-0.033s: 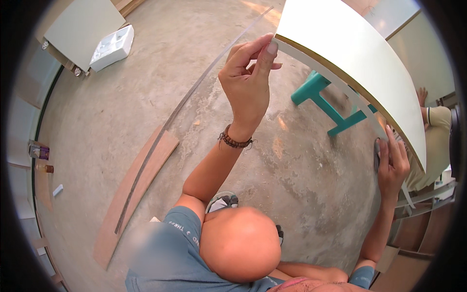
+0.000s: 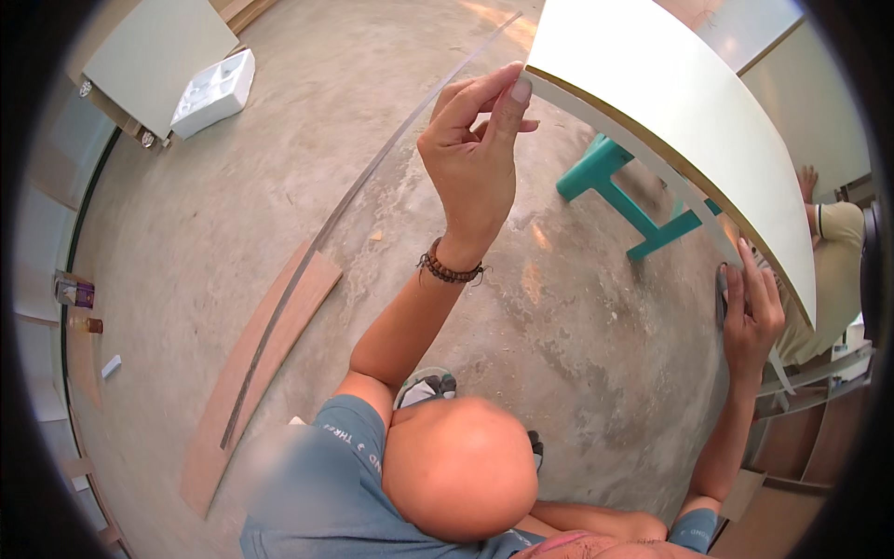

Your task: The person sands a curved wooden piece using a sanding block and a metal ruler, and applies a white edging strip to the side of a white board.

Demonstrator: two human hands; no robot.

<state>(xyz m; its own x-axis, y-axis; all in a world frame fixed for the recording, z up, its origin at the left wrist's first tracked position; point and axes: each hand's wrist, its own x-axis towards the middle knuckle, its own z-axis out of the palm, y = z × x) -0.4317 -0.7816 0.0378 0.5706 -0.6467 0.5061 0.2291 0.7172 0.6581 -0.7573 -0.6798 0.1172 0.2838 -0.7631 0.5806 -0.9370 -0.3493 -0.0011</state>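
A white board (image 2: 670,112) with a raw brown edge extends across the upper right. Along that edge runs a thin pale edge-banding strip (image 2: 596,119). At the board's left corner my left hand (image 2: 473,158) is closed, thumb and forefinger pinching the strip's end against the corner. Farther along, close to the board's right end, my right hand (image 2: 752,312) is closed on the strip, its fingers near the edge. A loose length of the strip seems to hang below that hand. Something small and dark shows beside my right thumb, too hidden to name.
Beneath the board stands a teal plastic stool (image 2: 643,210). On the concrete floor to the left lie a wooden plank (image 2: 265,363) and a long thin strip (image 2: 358,182). A white foam tray (image 2: 214,93) sits at upper left. At the right a co-worker's hand (image 2: 808,183) rests near the board.
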